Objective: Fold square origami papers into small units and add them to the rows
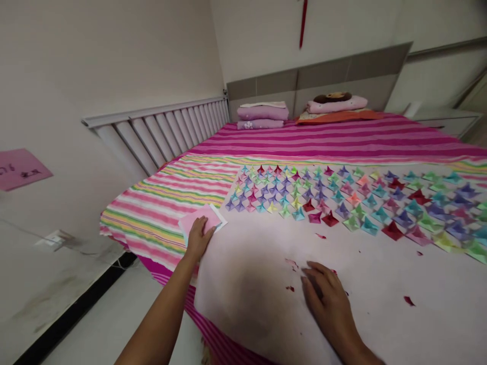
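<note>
My left hand rests on a small stack of square paper, pink on top with white and pale blue edges showing beneath. Its fingers lie on the pink sheet, the thumb apart from them. My right hand hovers over or touches the white sheet; I cannot tell which. Its fingers are slightly bent, thumb apart, holding nothing. Near its fingertips lie pink paper scraps and a dark red scrap. Beyond both hands stand rows of several folded paper pieces with pointed tips in many colours.
The white sheet lies on a bed with a striped cover. Folded purple bedding and a pink pillow sit by the headboard. A white radiator runs along the left wall. A pink note hangs there.
</note>
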